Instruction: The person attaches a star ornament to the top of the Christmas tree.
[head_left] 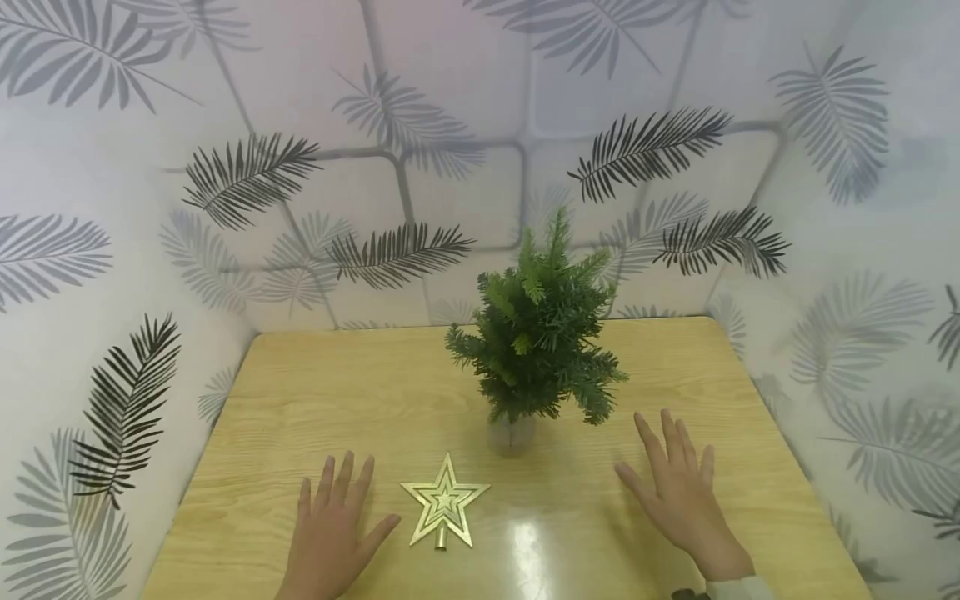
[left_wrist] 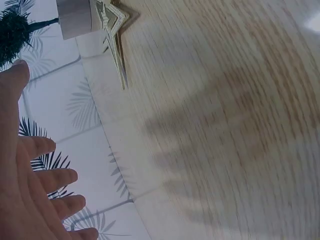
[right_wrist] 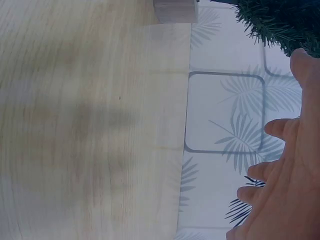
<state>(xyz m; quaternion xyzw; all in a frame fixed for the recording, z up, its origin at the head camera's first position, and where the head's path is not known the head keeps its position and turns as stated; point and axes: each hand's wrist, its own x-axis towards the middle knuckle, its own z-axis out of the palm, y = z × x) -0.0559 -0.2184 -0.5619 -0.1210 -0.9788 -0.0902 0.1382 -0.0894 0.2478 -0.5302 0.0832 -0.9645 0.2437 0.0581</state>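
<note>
Hovering flat above the near-left part of the pale wooden table [head_left: 315, 392], the left hand [head_left: 333, 533] has its fingers straight and spread apart, holding nothing; the left wrist view shows the same open palm with the fingers' shadow cast on the wood below, so the hand appears to be just off the surface rather than pressed to it. Just to its right, near the thumb but not touching it, the flat gold plastic star tree-topper [head_left: 444, 503] lies on the table with its short tube pointing toward the near edge. Further right and farther back stands the small green artificial pine tree [head_left: 538, 333] in its grey round base [head_left: 512, 433], upright, its tip bare. To the right of the tree, near the front, the right hand [head_left: 678, 496] is likewise open, fingers straight and slightly fanned, empty, apart from the tree's base. As far as these views show, the work is at its start: the star is untouched and off the tree, neither hand grips anything, and picking the star up and seating it on the treetop both seem left to do.
</note>
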